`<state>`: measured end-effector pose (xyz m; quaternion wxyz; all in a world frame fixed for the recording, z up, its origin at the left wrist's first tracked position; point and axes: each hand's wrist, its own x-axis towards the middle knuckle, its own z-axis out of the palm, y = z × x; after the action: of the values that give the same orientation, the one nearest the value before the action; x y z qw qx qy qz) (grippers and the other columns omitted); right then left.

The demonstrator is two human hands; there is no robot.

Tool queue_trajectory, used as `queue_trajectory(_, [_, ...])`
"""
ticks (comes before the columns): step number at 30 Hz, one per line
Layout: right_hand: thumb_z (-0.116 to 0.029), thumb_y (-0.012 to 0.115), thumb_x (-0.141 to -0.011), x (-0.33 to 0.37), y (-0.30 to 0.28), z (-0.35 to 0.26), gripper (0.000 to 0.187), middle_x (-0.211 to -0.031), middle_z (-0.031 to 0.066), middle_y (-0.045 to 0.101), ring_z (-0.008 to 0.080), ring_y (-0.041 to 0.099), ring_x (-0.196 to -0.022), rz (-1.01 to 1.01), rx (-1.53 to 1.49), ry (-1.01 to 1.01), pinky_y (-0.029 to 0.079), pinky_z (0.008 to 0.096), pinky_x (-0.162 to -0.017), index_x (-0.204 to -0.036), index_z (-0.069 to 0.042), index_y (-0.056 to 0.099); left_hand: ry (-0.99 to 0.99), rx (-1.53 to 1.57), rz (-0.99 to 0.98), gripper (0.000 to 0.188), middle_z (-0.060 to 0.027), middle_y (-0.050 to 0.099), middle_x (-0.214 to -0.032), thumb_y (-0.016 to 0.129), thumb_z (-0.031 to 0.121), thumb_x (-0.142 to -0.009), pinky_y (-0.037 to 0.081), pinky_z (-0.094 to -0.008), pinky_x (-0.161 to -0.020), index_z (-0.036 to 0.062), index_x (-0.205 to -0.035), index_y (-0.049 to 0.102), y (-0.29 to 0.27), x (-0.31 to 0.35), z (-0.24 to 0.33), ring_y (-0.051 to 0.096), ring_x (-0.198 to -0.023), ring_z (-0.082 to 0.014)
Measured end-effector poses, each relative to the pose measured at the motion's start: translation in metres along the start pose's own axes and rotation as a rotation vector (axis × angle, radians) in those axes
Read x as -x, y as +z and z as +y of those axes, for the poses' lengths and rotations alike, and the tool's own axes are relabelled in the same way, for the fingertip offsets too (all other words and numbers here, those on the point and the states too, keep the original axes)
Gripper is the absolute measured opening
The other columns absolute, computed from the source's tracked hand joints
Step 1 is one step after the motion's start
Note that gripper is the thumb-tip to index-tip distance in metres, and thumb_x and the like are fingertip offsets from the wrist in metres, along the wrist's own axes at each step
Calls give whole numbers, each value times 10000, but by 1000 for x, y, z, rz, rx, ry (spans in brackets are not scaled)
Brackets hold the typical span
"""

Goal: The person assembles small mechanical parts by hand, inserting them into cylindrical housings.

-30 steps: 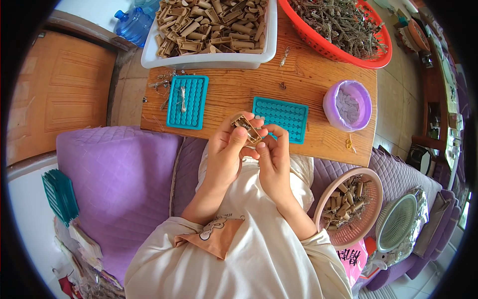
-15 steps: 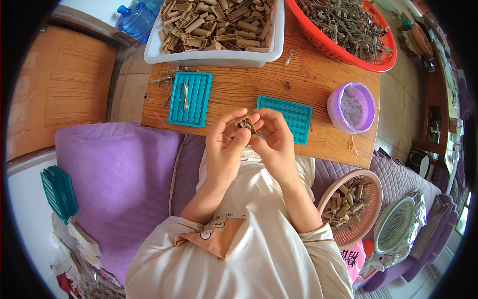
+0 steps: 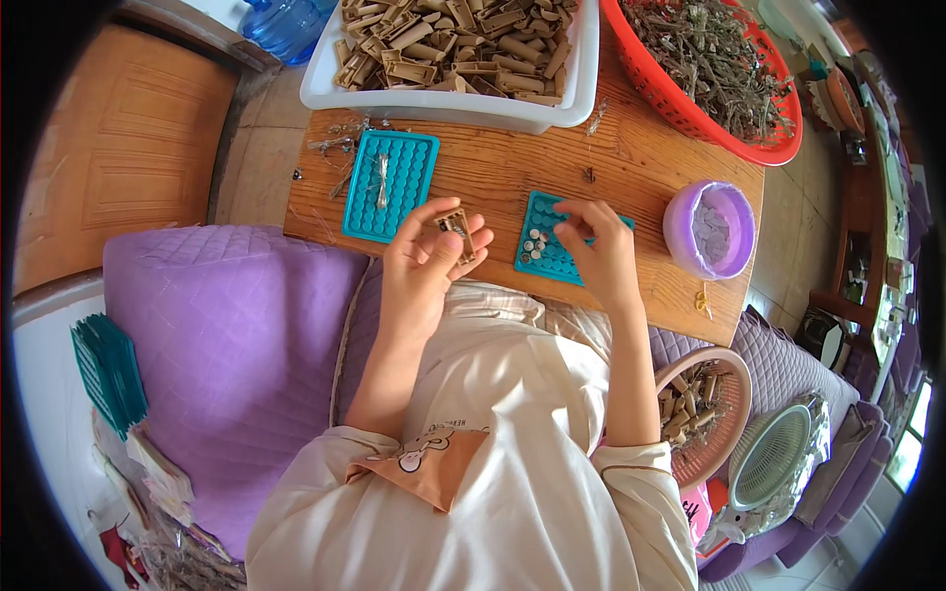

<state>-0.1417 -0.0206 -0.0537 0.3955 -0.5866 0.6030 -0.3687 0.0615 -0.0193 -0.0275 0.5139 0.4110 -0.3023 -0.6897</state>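
My left hand (image 3: 412, 271) is closed round a small tan plastic casing (image 3: 451, 236), its open side facing up and small parts showing inside. The thumb presses on the casing, with the fingers behind it. Over the right teal grid tray (image 3: 558, 264), my right hand (image 3: 606, 258) has its fingers bent and the thumb and fingertips a little apart, with nothing visible between them. Several small round silvery button cells (image 3: 534, 244) lie on that tray, just left of the right fingertips.
Another teal tray (image 3: 363, 219) with thin wire-like pieces (image 3: 382, 179) lies to the left. Behind stand a white bin (image 3: 443, 106) of tan casings and a red basket (image 3: 680, 116) of tangled parts. A purple tub (image 3: 678, 231) and a pink basket (image 3: 731, 433) are at right.
My hands have parted. The right hand let go of the casing and moved right over the tray, while the left kept the casing and shifted slightly left. The button cells now show.
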Motion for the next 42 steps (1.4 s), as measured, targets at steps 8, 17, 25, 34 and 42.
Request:
queue_trajectory(8, [-59,613,-712,7,21,6,216,-776,79,578,259,538,-731,95,462,-290,451,345,-611,-925,-64,574,-220,105,-64,409,-143,587,-956,593,168,-800,549,-278,-648,33,-1157,445,-18,0,-8,620,-813,-219])
queue_trajectory(17, [30,616,-680,27,39,-41,223,-781,70,616,216,602,-672,332,111,-328,480,275,-549,-886,-43,571,-307,98,-121,456,-129,596,-942,620,166,-778,543,-269,-650,15,-1171,444,-10,7,-15,624,-791,-201])
queue_trajectory(25, [55,603,-652,21,42,-35,258,-791,82,609,238,592,-775,177,220,-600,481,333,-630,-893,-32,572,-334,64,-98,264,-111,587,-912,478,96,-852,521,-262,-701,-21,-1089,484,-6,8,-22,608,-774,-165])
queue_trajectory(34, [21,564,-732,3,32,7,225,-817,107,589,253,561,-763,133,496,-385,463,310,-599,-949,-40,571,-304,56,-10,231,-108,609,-870,474,143,-841,510,-265,-603,10,-1024,515,-10,14,-19,623,-721,-191])
queue_trajectory(42, [37,561,-731,10,30,-25,212,-774,90,578,230,569,-689,221,169,-201,469,305,-581,-924,-51,559,-283,-16,-8,253,-117,597,-916,482,154,-855,510,-272,-681,4,-1059,496,-6,15,-14,611,-806,-182])
